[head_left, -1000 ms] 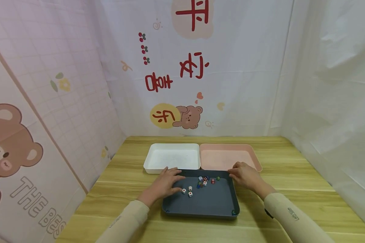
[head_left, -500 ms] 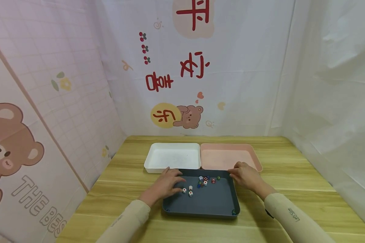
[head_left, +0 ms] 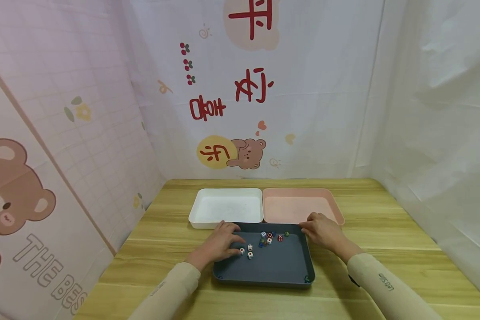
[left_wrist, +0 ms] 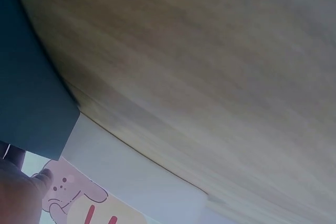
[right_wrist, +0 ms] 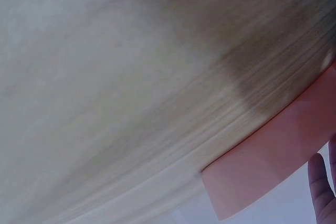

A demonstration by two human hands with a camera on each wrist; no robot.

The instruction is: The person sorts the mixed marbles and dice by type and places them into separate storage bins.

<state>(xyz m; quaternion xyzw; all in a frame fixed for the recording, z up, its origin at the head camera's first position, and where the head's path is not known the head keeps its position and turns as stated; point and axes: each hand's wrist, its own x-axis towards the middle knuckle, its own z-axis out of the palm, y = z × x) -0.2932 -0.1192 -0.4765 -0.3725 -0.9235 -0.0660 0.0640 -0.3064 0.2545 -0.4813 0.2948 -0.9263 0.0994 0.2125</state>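
In the head view, a dark grey tray (head_left: 267,271) holds several dice and small beads or marbles. My left hand (head_left: 220,243) reaches over its left side, fingers spread and slightly bent, nothing between them. The thumb tip is right at a white die (head_left: 242,251); two more white dice lie just to the right. At the far right corner, my right hand (head_left: 325,232) pinches the tray's rim. Red dice (head_left: 280,238), white dice and small blue and green pieces lie clustered in the tray's far half. The left wrist view shows the tray's outer wall (left_wrist: 31,87).
A white tray (head_left: 226,209) and a pink tray (head_left: 299,205) stand side by side behind the grey one on the wooden table (head_left: 391,249). Small dark pieces sit in the grey tray's near corners. Printed cloth walls (head_left: 323,89) enclose the table at the back and sides.
My left hand's fingers have bent a little and lowered slightly toward the white dice. The right hand has stayed at the tray's corner; the dice lie as before.
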